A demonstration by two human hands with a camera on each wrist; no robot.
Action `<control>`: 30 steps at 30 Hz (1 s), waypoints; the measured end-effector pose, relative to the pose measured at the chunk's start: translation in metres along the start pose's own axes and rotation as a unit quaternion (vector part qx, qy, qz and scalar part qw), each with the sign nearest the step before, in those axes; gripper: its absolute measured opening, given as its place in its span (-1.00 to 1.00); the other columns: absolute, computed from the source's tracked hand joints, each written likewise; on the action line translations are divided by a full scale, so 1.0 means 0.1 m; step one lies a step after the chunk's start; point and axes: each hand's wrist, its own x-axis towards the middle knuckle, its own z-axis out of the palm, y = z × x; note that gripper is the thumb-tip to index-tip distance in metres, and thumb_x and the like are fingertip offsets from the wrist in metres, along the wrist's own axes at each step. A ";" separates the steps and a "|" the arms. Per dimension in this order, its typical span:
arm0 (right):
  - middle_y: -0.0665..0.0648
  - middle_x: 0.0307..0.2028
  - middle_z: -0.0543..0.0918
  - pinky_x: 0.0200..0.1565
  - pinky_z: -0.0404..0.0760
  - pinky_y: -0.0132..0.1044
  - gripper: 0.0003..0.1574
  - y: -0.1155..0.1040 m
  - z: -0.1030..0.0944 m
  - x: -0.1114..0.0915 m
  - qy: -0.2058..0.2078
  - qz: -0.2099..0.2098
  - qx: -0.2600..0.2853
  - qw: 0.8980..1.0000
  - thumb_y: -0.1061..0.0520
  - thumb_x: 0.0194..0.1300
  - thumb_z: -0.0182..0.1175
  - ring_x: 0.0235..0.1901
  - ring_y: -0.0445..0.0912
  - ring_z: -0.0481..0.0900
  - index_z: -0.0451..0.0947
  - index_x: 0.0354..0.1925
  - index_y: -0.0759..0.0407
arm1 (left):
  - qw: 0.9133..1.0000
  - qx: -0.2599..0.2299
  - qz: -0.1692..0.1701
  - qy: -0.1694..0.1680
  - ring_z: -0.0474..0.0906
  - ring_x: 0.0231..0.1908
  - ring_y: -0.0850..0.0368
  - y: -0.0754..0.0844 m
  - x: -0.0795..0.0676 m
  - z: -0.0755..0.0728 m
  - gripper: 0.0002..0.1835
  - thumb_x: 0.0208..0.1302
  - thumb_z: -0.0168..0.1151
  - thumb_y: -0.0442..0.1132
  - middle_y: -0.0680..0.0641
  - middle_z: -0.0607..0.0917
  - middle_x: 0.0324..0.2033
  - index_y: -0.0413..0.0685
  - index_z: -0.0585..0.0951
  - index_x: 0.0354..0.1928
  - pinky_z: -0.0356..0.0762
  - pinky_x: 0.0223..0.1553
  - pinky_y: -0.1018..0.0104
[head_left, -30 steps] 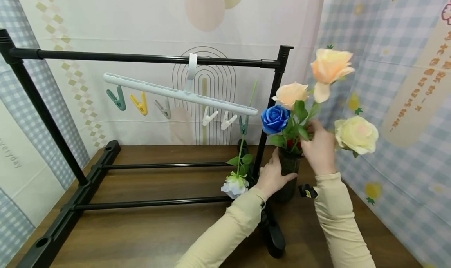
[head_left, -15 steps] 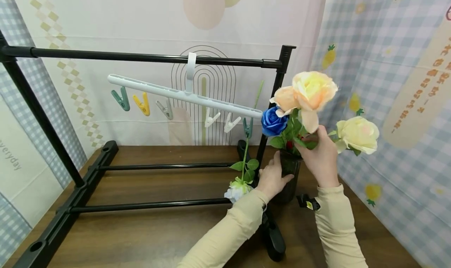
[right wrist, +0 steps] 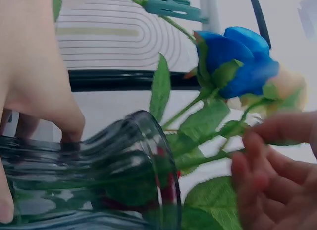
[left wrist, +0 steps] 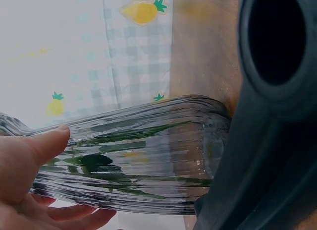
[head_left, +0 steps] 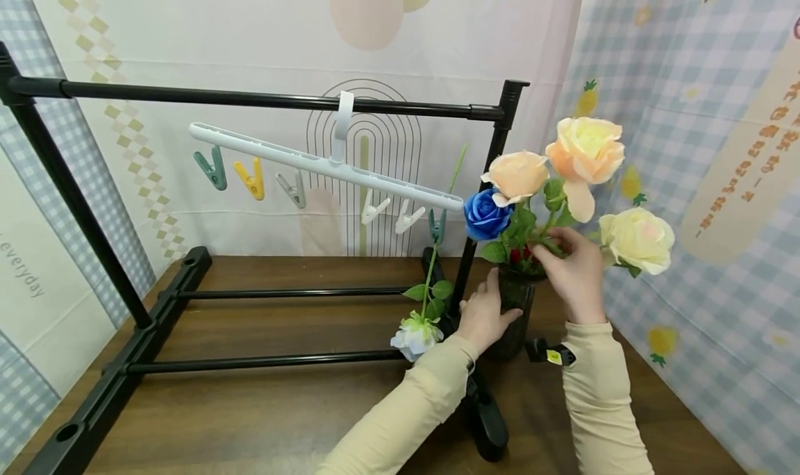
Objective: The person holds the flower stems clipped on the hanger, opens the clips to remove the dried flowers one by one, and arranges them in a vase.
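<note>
A ribbed dark glass vase [head_left: 516,298] stands at the right end of the rack, and my left hand [head_left: 484,315] is wrapped round its side. Green stems show through the glass [left wrist: 143,155] in the left wrist view. My right hand [head_left: 576,273] pinches a green stem just above the vase mouth, thumb and fingertips together [right wrist: 272,165] in the right wrist view. Above that hand rises a peach-yellow rose [head_left: 590,148]. A blue rose [head_left: 487,214], a paler peach rose [head_left: 517,175] and a cream rose [head_left: 637,240] spread around it. Something red shows inside the vase mouth.
A black rack [head_left: 281,98] spans the brown table [head_left: 262,419]. From its bar hangs a pale blue hanger [head_left: 325,166] with several clothespins. One teal clothespin [head_left: 437,226] holds a white flower [head_left: 417,335] upside down. The rack's right foot [head_left: 487,419] lies close to my left forearm.
The peach-yellow rose dipped leftward over the vase, then swung back up to the right. My right hand moved slightly down and right at the stems. My left hand stayed on the vase.
</note>
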 end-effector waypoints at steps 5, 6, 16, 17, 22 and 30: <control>-0.29 -0.53 0.58 -0.45 0.44 -0.46 -0.47 -0.01 0.00 0.02 -0.012 0.002 0.036 0.999 -0.19 0.29 0.22 -0.51 -0.33 0.55 0.64 -0.06 0.22 | 1.000 0.005 -0.007 -0.009 0.68 -0.15 0.07 -0.01 0.01 -0.03 -0.13 0.26 0.21 0.19 -0.11 0.60 0.13 -0.05 0.13 0.47 0.57 -0.12 0.08; -0.29 -0.59 0.58 -0.50 0.42 -0.45 -0.48 -0.01 0.01 0.04 0.007 -0.009 0.040 0.999 -0.21 0.30 0.20 -0.57 -0.31 0.56 0.66 -0.13 0.21 | 1.000 0.008 -0.008 -0.010 0.69 -0.16 0.08 -0.01 0.01 -0.04 -0.13 0.26 0.21 0.19 -0.10 0.60 0.14 -0.05 0.13 0.47 0.57 -0.11 0.08; -0.41 -0.75 0.38 -0.50 0.24 -0.53 -0.73 0.01 0.12 0.11 0.220 -0.100 0.079 0.967 0.05 0.28 0.25 -0.73 -0.50 0.26 0.64 -0.27 0.28 | 0.999 0.019 -0.017 -0.019 0.68 -0.15 0.10 0.00 0.03 0.00 -0.12 0.25 0.19 0.22 -0.06 0.59 0.14 0.01 0.11 0.48 0.57 -0.06 0.04; -0.30 -0.77 0.43 -0.48 0.24 -0.52 -0.75 0.02 0.13 0.10 0.220 -0.101 0.072 0.968 0.08 0.27 0.26 -0.74 -0.52 0.25 0.65 -0.31 0.28 | 0.999 0.020 -0.017 -0.019 0.68 -0.16 0.11 0.00 0.03 0.00 -0.12 0.25 0.20 0.22 -0.06 0.60 0.14 0.02 0.11 0.48 0.57 -0.07 0.05; 0.27 -0.78 0.52 -0.44 0.22 -0.41 -0.73 0.13 0.13 0.04 0.191 -0.133 -0.021 0.972 0.15 0.26 0.25 -0.74 -0.66 0.11 0.62 -0.47 0.35 | 1.000 0.020 -0.016 -0.016 0.68 -0.15 0.09 0.00 0.02 0.00 -0.12 0.25 0.21 0.21 -0.07 0.60 0.13 0.02 0.11 0.48 0.57 -0.06 0.04; 0.25 -0.80 0.49 -0.59 0.16 -0.29 -0.78 0.28 0.14 -0.07 0.127 -0.161 -0.113 0.972 0.27 0.15 0.26 -0.76 -0.49 0.11 0.58 -0.60 0.32 | 0.999 0.030 -0.012 -0.005 0.68 -0.15 0.09 -0.01 0.01 0.03 -0.13 0.24 0.21 0.22 -0.05 0.61 0.12 0.03 0.13 0.47 0.58 -0.10 0.06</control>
